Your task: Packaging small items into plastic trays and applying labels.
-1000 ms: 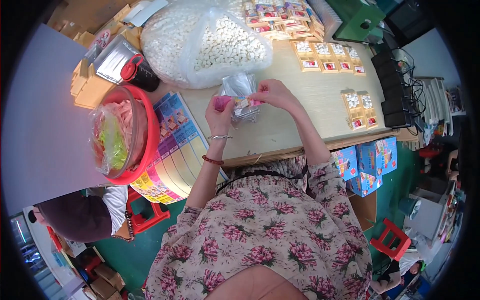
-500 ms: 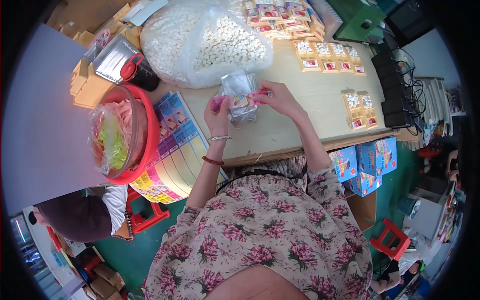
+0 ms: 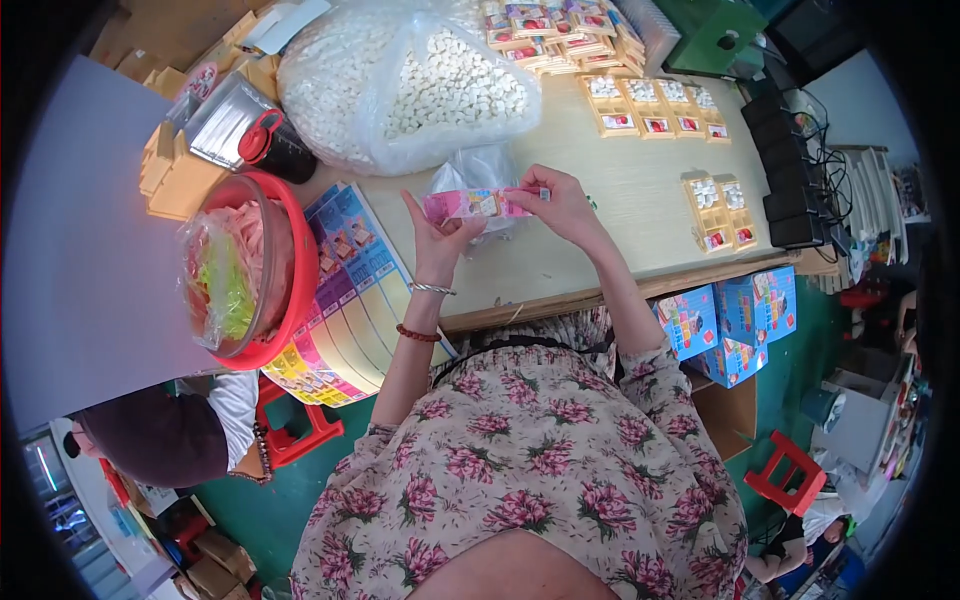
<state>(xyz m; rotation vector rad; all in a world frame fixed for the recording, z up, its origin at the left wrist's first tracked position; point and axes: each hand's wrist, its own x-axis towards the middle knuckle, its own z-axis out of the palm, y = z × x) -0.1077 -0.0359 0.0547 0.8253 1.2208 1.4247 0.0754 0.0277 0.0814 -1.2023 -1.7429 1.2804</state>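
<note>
Right hand (image 3: 566, 208), center of frame: thumb and index finger pinching the right end of the pink printed strip (image 3: 482, 203). Left hand (image 3: 437, 245): thumb and one finger spread wide at the strip's left end; can't tell if it touches. Other left fingers hard to make out. Strip partly hides the clear plastic bags (image 3: 470, 168) behind. Big bag of white pieces (image 3: 455, 90) cut off by top edge.
</note>
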